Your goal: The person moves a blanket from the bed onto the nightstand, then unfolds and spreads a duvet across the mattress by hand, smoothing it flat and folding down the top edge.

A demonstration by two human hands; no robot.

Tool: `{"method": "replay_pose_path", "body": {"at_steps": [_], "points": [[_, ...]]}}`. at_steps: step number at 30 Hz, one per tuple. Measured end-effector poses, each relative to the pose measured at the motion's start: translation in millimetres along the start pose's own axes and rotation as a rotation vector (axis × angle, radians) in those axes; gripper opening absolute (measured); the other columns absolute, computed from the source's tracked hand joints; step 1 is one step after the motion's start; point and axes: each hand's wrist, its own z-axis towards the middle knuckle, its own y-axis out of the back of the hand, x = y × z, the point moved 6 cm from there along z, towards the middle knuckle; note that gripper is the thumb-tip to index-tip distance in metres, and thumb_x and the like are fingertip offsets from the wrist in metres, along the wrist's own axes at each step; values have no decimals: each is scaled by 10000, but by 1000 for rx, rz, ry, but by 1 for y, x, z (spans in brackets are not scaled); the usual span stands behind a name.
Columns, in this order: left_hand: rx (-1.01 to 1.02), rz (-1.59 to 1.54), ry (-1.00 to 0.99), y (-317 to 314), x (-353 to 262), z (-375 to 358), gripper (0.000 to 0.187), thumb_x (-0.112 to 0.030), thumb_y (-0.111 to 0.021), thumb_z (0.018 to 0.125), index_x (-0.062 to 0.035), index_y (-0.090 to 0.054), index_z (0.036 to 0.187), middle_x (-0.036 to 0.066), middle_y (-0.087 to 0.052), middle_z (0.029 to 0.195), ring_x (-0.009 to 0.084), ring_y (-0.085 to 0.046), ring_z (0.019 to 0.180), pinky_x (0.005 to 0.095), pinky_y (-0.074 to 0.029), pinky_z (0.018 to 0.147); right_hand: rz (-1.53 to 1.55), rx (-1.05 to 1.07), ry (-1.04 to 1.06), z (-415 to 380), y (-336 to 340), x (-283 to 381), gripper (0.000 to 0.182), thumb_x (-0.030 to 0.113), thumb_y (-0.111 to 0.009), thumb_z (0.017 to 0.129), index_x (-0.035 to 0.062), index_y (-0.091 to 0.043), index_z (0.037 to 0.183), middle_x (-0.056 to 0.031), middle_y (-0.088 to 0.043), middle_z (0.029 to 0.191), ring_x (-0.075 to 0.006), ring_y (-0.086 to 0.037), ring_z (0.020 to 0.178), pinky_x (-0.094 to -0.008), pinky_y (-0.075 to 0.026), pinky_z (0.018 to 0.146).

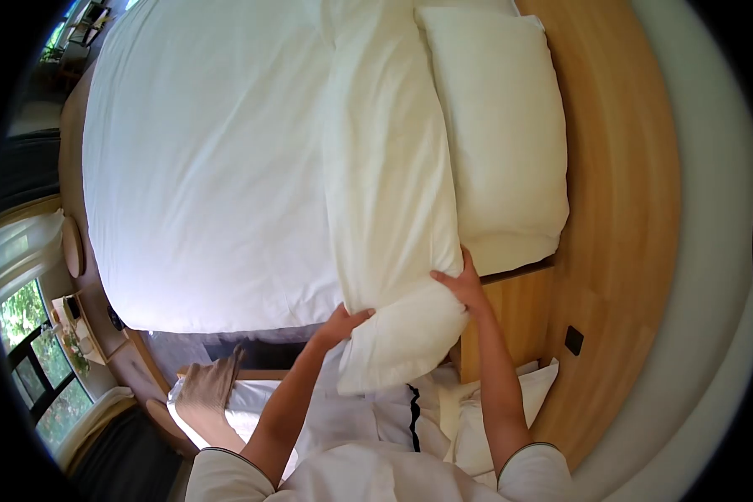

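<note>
A long cream pillow (389, 192) lies across the head of a bed covered by a white sheet (209, 167). Its near end hangs over the bed's edge. My left hand (341, 325) grips that near end at its left side, fingers curled on the fabric. My right hand (460, 284) presses on the right side of the same end, fingers spread against it. A second cream pillow (502, 134) rests beside the first one, against the wooden headboard (627, 209).
A wooden side unit (514, 314) stands under my right forearm. Another pillow (489, 418) lies low by my body. A dark wall socket (574, 340) sits on the wood panel. A window (25, 335) and a small table are at far left.
</note>
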Motion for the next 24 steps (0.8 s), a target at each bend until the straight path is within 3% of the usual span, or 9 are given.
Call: {"method": "replay_pose_path", "body": {"at_steps": [2,5,8,11,13,16,18,21,24], "points": [[-103,1017,-80,49,40,51,684,-255,-827,1008,-15,-558,1589,123,-700,1477,257,-636,1387,436,-502,1170,-175,-95,-79,4,-6,-34,1092,380,-1005,784,30,-427,1642,-252,-717,1421,-393,-725,1266,-458,-574,1078],[-136,557,-296,38,-48,56,651,-217,-782,1029,-64,-538,1613,131,-644,1549,258,-592,1434,432,-476,1201,-218,-253,-218,18,0,-61,984,397,-1025,756,-8,-568,1528,-250,-765,1322,-401,-742,1222,-463,-589,1040],[-261,-12,-274,44,-156,66,1004,-424,-730,1075,-66,-79,1749,150,-534,1635,344,-552,1473,537,-447,1222,-302,-242,-173,12,12,-49,818,359,-1002,814,-34,-653,1441,-217,-797,1251,-358,-762,1160,-443,-600,1008],[76,-294,-256,37,-209,135,824,-484,-734,1063,-64,-393,1685,140,-593,1595,295,-556,1491,475,-465,1237,123,-49,-227,2,18,-57,662,272,-879,995,-29,-594,1510,-152,-760,1336,-279,-745,1161,-415,-607,1020],[-13,-476,-179,2,-264,139,731,-441,-784,1036,-50,-530,1598,144,-638,1548,268,-605,1436,440,-493,1219,239,-50,-352,-3,24,-60,655,273,-871,1003,-32,-593,1513,-156,-751,1356,-265,-740,1168,-415,-605,1016],[83,-413,-240,-26,-334,119,716,-306,-846,988,-18,-540,1567,150,-666,1499,279,-655,1362,436,-538,1178,438,-19,-477,-8,34,-78,649,299,-852,1024,-34,-589,1515,-153,-736,1384,-252,-733,1172,-416,-606,1020],[96,-98,-534,-42,-384,66,670,-168,-860,946,5,-561,1520,159,-694,1424,290,-685,1302,447,-579,1125,660,87,-457,-11,27,-61,648,324,-838,1035,-37,-587,1510,-153,-737,1375,-251,-734,1163,-409,-607,1016],[-42,-258,-621,14,-357,59,759,-94,-850,910,15,-475,1561,164,-681,1414,331,-715,1218,414,-610,1044,466,78,-582,-8,14,-50,681,343,-805,1058,-60,-541,1540,-166,-708,1441,-263,-721,1225,-409,-610,1040],[-426,-178,-605,100,-261,135,759,-139,-886,913,10,-492,1545,169,-686,1401,306,-715,1223,417,-609,1025,97,-87,-535,9,29,-76,829,382,-866,1000,-79,-480,1571,-186,-690,1460,-268,-714,1233,-408,-605,1032]]}}
